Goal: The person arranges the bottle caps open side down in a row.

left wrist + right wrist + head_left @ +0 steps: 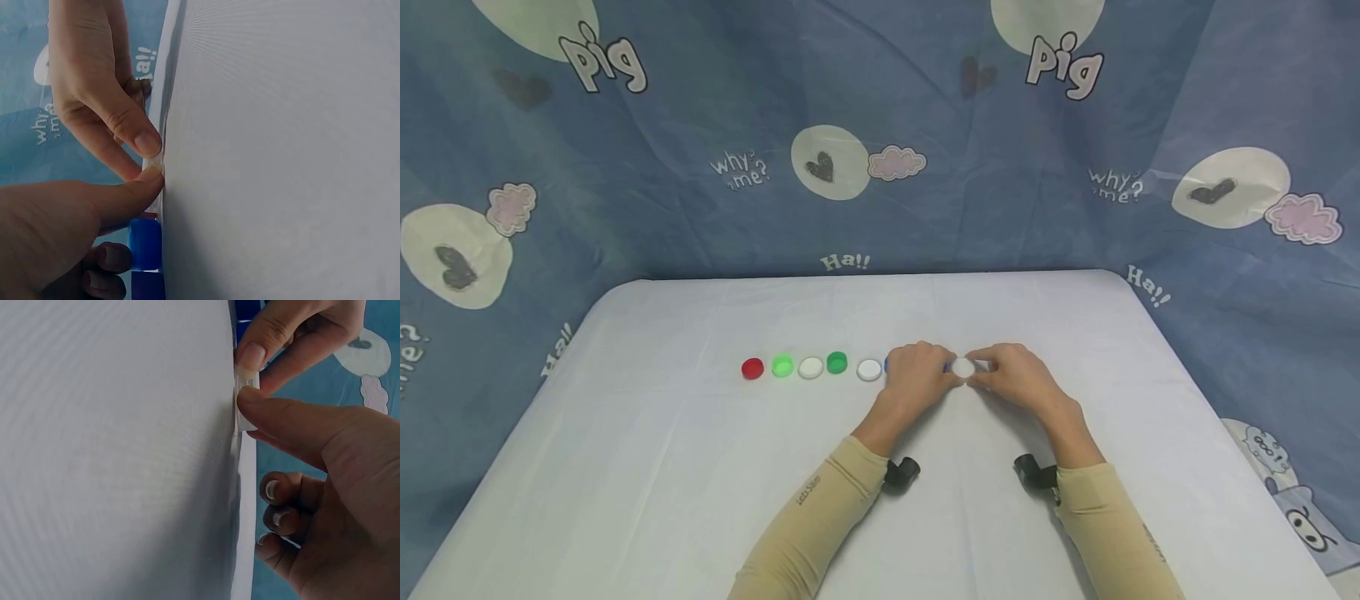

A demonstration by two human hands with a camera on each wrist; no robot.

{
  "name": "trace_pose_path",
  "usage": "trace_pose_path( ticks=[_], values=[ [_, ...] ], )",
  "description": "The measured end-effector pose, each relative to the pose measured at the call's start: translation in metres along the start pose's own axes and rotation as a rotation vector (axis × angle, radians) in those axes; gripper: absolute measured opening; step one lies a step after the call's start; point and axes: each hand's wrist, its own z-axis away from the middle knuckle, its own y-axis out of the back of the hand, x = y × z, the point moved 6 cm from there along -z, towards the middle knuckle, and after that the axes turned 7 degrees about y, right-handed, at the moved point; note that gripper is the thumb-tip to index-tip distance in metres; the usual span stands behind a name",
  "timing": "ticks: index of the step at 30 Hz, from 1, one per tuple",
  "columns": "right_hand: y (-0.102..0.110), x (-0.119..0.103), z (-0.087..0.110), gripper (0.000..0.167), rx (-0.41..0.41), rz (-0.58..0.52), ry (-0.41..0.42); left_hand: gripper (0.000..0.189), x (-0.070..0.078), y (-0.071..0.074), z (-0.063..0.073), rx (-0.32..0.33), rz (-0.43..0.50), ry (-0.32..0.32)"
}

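Observation:
At the right end of a row of bottle caps, a white bottle cap (962,367) lies between my two hands on the white table. My left hand (916,371) pinches its left side with thumb and forefinger. From the opposite side, the thumb and forefinger of my right hand (1018,375) pinch it too. In the right wrist view the cap's edge (249,422) shows beside the thumb, close to the table. Blue bottle caps stand under and beside my left hand, mostly hidden in the head view; one blue cap (145,244) shows in the left wrist view.
Leftward along the row come a white cap (869,370), a dark green cap (837,362), another white cap (810,367), a light green cap (782,366) and a red cap (752,368). A blue printed cloth (880,225) hangs behind the table (700,483).

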Motion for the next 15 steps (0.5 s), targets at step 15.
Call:
trace_pose_path(
  ticks=[15],
  values=[
    [-0.0009, 0.0027, -0.0010, 0.048, -0.006, -0.019, -0.018, 0.032, 0.0000, 0.0013, 0.0011, 0.004, 0.001, 0.007]
  ],
)
